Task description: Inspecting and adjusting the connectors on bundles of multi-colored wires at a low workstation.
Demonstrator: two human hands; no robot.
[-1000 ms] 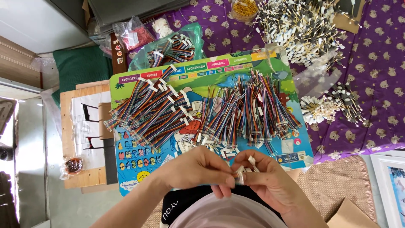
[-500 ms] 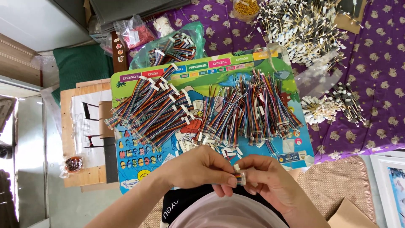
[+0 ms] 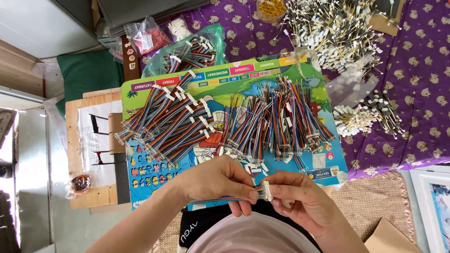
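My left hand (image 3: 220,180) pinches a rainbow ribbon cable (image 3: 220,200) that runs leftward under its fingers. My right hand (image 3: 300,199) grips the small white connector (image 3: 266,191) at that cable's end, so both hands meet at the near edge of a colourful cartoon board (image 3: 140,89). On the board lie two heaps of the same cables: a fanned pile (image 3: 164,124) on the left and a denser pile (image 3: 276,122) on the right.
A clear bag of more cables (image 3: 187,51) lies beyond the board. White-tipped wire bundles (image 3: 333,28) and a smaller bunch (image 3: 365,117) rest on a purple patterned cloth (image 3: 412,70). A wooden board (image 3: 89,145) sits left, a woven mat (image 3: 370,201) at right.
The hands closed together: the loose white connectors held apart a second ago are now one connector pressed onto the cable end. The cable now stretches left under the left hand.
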